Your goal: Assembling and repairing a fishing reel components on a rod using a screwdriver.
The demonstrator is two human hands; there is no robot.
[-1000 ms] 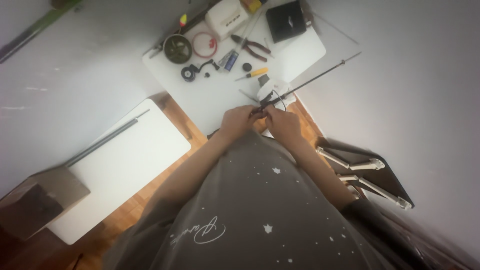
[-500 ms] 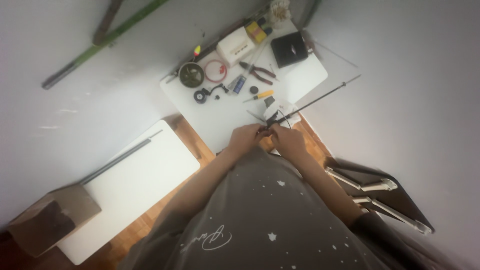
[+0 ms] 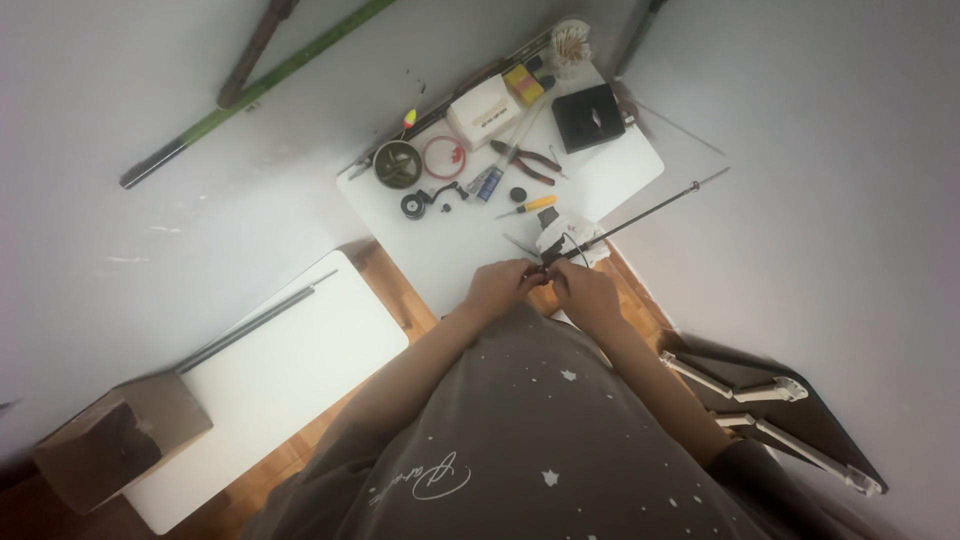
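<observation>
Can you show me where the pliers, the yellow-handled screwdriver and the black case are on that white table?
Red-handled pliers (image 3: 524,160), head view: on the handles.
Small yellow-handled screwdriver (image 3: 530,206), head view: on the yellow handle.
Square black case (image 3: 590,117), head view: on the middle of its top.

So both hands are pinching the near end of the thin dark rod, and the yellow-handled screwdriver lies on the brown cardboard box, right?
Not quite. In the head view the yellow-handled screwdriver lies on the white table, not the brown cardboard box. The left hand and right hand do pinch the thin dark rod.

The far half of the white board (image 3: 620,185) is crowded by pliers (image 3: 524,162), a yellow screwdriver (image 3: 530,206) and a black case (image 3: 590,117). Bare board is left just beyond the left hand (image 3: 497,288), while the thin rod (image 3: 640,214) bars the way past the right hand (image 3: 588,293).
</observation>
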